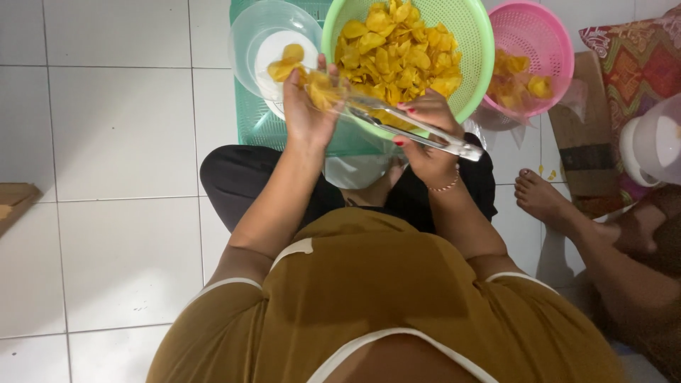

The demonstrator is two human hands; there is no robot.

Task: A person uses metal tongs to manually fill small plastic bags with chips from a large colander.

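My left hand (306, 106) grips the mouth of a clear plastic bag (333, 96) that holds a few yellow chips. My right hand (428, 138) is closed on metal tongs (425, 133), whose tips point left into the bag. Just behind both hands is a green colander (474, 42) heaped with yellow chips (394, 53). To its left, a clear plastic bowl (248, 39) has a few chips in it. Both stand on a teal basket (255, 120).
A pink colander (546, 28) with some chips stands at the right. Another person's bare foot (539, 195) and leg rest on the white tiled floor (106, 142) beside a cardboard box (582, 135), a patterned cushion (638, 64) and a white container (652, 145).
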